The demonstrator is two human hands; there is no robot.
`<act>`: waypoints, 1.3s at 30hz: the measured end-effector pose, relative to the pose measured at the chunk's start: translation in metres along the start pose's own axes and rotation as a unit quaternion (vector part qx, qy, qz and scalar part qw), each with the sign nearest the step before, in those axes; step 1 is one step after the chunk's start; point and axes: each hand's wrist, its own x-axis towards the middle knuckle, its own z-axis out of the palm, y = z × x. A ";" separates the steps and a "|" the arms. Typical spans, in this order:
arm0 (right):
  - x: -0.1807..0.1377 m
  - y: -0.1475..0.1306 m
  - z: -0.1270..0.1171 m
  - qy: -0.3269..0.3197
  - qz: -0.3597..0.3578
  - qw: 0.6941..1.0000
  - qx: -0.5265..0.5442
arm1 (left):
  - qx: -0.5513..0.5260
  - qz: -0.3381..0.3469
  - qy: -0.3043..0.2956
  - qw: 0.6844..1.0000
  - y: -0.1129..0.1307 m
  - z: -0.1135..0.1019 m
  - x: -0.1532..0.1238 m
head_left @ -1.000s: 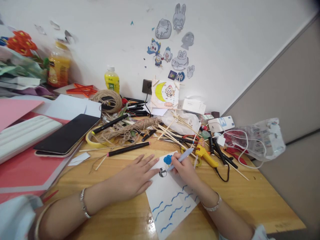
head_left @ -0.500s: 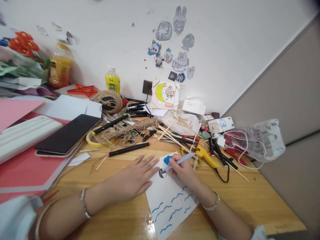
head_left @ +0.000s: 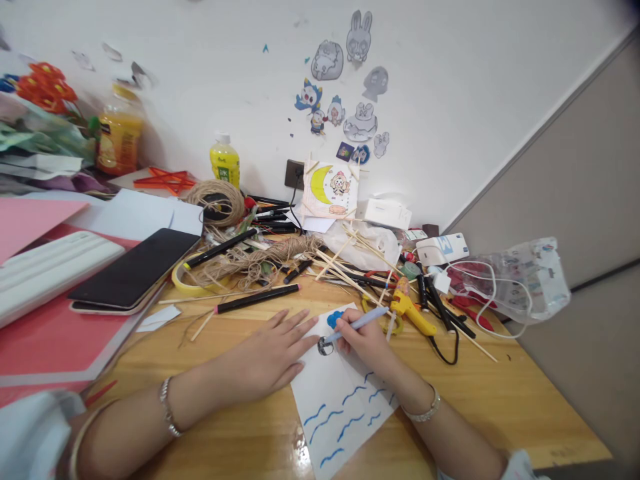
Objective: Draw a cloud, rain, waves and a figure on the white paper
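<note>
A white sheet of paper (head_left: 330, 400) lies at a slant on the wooden table, with blue wavy lines, a blue cloud shape (head_left: 334, 319) and a small round black drawing (head_left: 325, 346) on it. In my right hand (head_left: 364, 340) is a light purple pen (head_left: 369, 317), its tip at the round drawing. My left hand (head_left: 280, 350) lies flat with fingers spread, its fingertips on the paper's left edge. A bracelet circles each wrist.
Behind the paper lie a black marker (head_left: 257, 298), thin wooden sticks (head_left: 345, 267), twine (head_left: 280, 253) and a yellow glue gun (head_left: 413, 310). A tablet (head_left: 137, 270) is at left. Bottles (head_left: 225, 160) and a framed moon drawing (head_left: 331, 190) stand by the wall.
The pen has shifted very slightly at the round drawing, where the dark area looks a little different. My left hand and the paper stay in place.
</note>
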 end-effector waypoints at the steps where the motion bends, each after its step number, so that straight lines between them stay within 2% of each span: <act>1: 0.000 -0.001 0.000 0.001 0.001 1.000 0.002 | 0.000 0.000 -0.002 1.000 0.000 0.000 0.000; 7: 0.000 -0.002 0.000 0.004 0.006 1.000 0.003 | -0.001 -0.003 -0.018 1.000 0.002 -0.002 0.000; 18: 0.000 -0.003 0.000 0.008 -0.001 1.000 0.011 | -0.003 -0.002 -0.002 1.000 -0.001 0.002 -0.001; 24: 0.000 0.000 -0.002 0.091 -0.068 0.991 0.068 | -0.016 0.007 0.024 1.000 -0.002 0.007 -0.002; 27: -0.002 0.000 -0.004 0.116 -0.086 0.987 0.072 | -0.023 0.003 0.018 1.000 -0.001 0.006 -0.002; 33: -0.003 0.000 -0.001 0.076 -0.054 0.995 0.039 | -0.045 0.005 -0.021 0.999 0.001 -0.002 -0.001; 39: -0.002 0.005 0.001 0.028 -0.033 0.999 -0.008 | -0.058 0.026 0.012 0.998 0.000 -0.002 -0.002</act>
